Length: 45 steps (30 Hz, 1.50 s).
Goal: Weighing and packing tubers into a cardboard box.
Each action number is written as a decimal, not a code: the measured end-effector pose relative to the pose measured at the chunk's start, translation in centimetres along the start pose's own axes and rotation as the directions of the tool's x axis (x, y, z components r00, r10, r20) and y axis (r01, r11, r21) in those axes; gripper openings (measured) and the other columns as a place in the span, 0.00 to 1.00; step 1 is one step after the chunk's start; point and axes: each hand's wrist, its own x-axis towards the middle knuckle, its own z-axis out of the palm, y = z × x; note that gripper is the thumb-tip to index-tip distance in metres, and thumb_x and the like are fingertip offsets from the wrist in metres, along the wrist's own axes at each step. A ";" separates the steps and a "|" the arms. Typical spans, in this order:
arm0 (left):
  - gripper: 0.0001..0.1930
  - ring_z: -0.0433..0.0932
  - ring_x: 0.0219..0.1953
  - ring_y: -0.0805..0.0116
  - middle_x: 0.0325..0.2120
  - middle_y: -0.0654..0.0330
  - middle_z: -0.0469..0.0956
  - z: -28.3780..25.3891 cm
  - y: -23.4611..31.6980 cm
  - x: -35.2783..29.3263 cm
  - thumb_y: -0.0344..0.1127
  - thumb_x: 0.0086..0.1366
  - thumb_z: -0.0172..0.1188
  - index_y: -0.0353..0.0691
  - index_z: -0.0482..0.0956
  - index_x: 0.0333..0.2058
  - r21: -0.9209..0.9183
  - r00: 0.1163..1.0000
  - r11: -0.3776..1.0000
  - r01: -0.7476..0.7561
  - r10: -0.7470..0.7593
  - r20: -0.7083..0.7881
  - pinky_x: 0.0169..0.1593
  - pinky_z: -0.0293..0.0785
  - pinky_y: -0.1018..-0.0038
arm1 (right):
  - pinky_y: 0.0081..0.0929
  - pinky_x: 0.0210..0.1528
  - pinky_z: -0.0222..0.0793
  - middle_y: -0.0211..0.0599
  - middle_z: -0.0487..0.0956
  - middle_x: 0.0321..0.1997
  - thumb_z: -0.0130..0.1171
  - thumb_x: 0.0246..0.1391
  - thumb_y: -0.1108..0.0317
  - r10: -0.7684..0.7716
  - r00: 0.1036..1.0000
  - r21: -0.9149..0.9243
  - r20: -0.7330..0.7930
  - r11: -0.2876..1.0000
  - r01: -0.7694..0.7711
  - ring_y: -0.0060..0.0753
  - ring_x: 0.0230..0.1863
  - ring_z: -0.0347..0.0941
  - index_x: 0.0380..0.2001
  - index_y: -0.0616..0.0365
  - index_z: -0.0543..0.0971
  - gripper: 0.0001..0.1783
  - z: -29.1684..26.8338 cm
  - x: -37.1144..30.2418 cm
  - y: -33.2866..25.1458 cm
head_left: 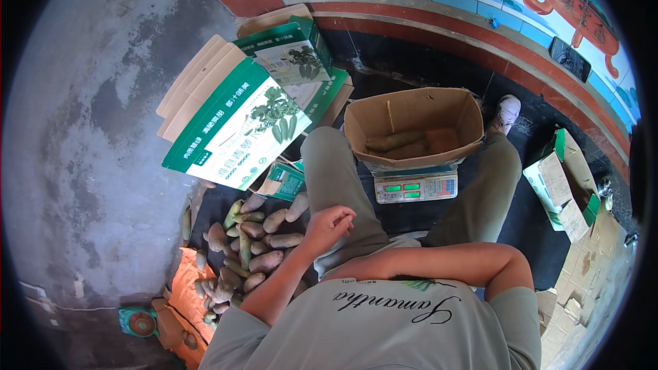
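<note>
My left hand (330, 227) is above my left thigh, its fingers curled closed with nothing visible in them. Across my lap runs my right forearm (425, 260) toward the left; the hand at its end is hidden by my left arm and shirt. Beside my left leg lies a pile of root vegetables (262, 243), some long and green like radishes, others brownish pink. Between my feet an open cardboard box (415, 99) stands on a digital scale (416, 188) with lit green displays. A few greenish-brown roots (397, 142) rest inside the box.
Green and white printed cartons (236, 127) are stacked at the far left beyond my left knee. Another open carton (565, 181) stands at the right near flattened cardboard (586, 274). An orange sack (188, 288) lies by the pile. A phone (570, 59) rests on the tiled ledge.
</note>
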 end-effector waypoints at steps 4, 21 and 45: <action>0.09 0.76 0.28 0.76 0.26 0.61 0.76 0.2 0.1 -0.1 0.30 0.62 0.51 0.33 0.75 0.38 -0.008 0.999 1.000 -0.021 0.021 -0.025 0.32 0.73 0.79 | 0.35 0.49 0.63 0.47 0.73 0.46 0.44 0.56 0.60 0.209 0.978 -0.122 0.023 0.971 -0.204 0.47 0.47 0.70 0.49 0.55 0.67 0.19 -0.2 -0.9 -0.6; 0.08 0.76 0.21 0.77 0.22 0.60 0.77 0.4 0.2 0.4 0.30 0.62 0.51 0.35 0.75 0.37 0.017 0.999 1.000 0.012 -0.012 -0.032 0.26 0.71 0.80 | 0.25 0.59 0.53 0.38 0.68 0.56 0.45 0.58 0.66 0.185 0.978 0.211 -0.098 0.964 -0.162 0.27 0.56 0.61 0.55 0.59 0.64 0.22 0.8 -1.4 -1.4; 0.07 0.74 0.20 0.75 0.21 0.57 0.76 0.7 -0.3 0.9 0.27 0.62 0.50 0.31 0.75 0.36 -0.023 0.999 1.000 -0.011 0.010 -0.034 0.25 0.72 0.80 | 0.25 0.58 0.53 0.41 0.66 0.58 0.52 0.53 0.64 0.076 0.990 0.318 -0.116 0.948 -0.035 0.26 0.56 0.60 0.56 0.67 0.61 0.29 0.8 -1.4 1.1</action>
